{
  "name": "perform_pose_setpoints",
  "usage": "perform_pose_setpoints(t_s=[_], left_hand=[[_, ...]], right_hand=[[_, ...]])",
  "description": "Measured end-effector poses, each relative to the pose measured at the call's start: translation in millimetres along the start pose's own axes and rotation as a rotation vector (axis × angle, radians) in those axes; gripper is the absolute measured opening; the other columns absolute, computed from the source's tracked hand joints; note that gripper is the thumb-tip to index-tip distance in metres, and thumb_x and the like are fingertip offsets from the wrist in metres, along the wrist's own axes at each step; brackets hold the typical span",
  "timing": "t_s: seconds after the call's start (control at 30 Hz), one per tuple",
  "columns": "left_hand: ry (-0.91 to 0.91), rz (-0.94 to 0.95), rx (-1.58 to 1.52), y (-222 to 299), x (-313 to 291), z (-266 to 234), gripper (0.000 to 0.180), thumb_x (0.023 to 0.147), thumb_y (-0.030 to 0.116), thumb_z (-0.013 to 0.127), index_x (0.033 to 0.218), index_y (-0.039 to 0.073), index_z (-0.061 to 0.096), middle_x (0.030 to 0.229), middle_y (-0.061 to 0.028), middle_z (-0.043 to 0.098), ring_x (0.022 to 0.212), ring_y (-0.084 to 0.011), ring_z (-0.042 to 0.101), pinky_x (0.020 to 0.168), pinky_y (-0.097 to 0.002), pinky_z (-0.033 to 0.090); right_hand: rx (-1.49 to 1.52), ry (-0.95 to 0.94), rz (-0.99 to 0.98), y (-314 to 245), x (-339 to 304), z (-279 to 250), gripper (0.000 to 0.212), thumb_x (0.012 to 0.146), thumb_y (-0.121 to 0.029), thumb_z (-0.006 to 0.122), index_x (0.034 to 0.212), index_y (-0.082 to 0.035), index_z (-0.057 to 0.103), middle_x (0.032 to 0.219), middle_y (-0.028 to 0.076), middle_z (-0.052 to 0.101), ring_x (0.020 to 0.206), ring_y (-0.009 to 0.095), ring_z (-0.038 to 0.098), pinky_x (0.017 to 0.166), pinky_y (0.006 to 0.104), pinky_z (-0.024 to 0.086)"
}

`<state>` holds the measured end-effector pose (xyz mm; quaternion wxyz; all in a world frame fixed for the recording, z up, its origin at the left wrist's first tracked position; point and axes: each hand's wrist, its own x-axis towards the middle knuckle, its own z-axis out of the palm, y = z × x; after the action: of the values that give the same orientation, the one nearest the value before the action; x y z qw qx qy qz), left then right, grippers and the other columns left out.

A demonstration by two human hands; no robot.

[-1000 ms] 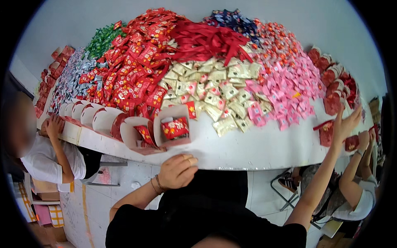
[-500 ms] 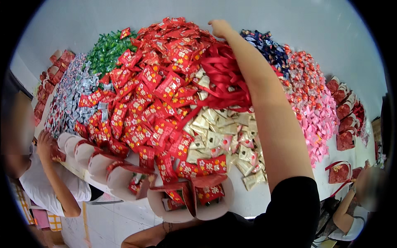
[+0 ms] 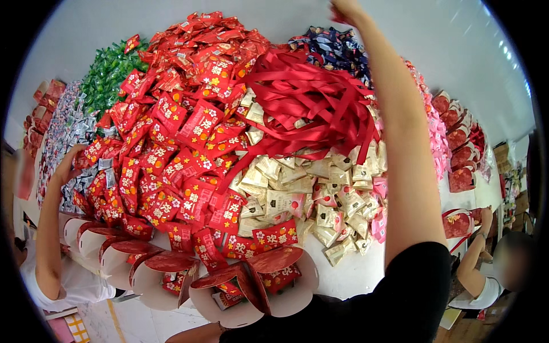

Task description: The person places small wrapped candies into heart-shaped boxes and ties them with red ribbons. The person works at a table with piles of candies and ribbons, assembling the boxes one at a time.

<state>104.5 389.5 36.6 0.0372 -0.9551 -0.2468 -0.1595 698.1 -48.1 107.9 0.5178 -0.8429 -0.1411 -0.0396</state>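
My right arm reaches far across the table, and my right hand (image 3: 345, 10) is at the top edge, blurred and partly cut off. Its fingers look curled, with a dark reddish bit at them that I cannot make out. Below it lies a tangled heap of red ribbons (image 3: 311, 106), with navy-wrapped sweets (image 3: 337, 54) behind. My left forearm (image 3: 197, 333) shows low down; the hand itself is hidden behind the nearest white gift boxes (image 3: 300, 286). These two boxes stand side by side with red flaps raised, holding red packets (image 3: 280, 278) and other small packs.
Red flowered packets (image 3: 189, 154) form a large pile, beside cream packets (image 3: 280, 203), green sweets (image 3: 111, 71) and pink sweets (image 3: 439, 140). More open boxes (image 3: 163, 280) line the near left edge. A person's arm (image 3: 51, 234) reaches in at left; another person (image 3: 477, 274) is at right.
My right hand has moved right and up, away from above the ribbons. The view has shifted, and the person at left now reaches to the packets.
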Motion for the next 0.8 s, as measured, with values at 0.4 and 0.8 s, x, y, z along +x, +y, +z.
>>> perform_pose_setpoints(t_s=[0.4,0.8], left_hand=[[0.112,0.661,-0.501,248,-177,21,0.022,0.086,0.012,0.064,0.107,0.009,0.068,0.12,-0.0037,0.064,0.112,-0.0165,0.059,0.094,-0.032,0.048],[-0.6,0.878,-0.888,315,-343,58,0.023,0.087,0.011,0.063,0.109,0.009,0.068,0.121,-0.002,0.064,0.113,-0.0151,0.058,0.092,-0.0315,0.047]], right_hand=[[-0.762,-0.113,-0.215,85,-81,-14,0.053,0.075,-0.046,0.072,0.108,-0.004,0.068,0.1,0.022,0.069,0.091,0.034,0.068,0.08,0.0433,0.055],[-1.002,0.027,-0.218,153,-67,-177,0.029,0.086,-0.015,0.061,0.113,-0.005,0.062,0.12,0.019,0.064,0.101,0.036,0.066,0.086,0.0473,0.055]])
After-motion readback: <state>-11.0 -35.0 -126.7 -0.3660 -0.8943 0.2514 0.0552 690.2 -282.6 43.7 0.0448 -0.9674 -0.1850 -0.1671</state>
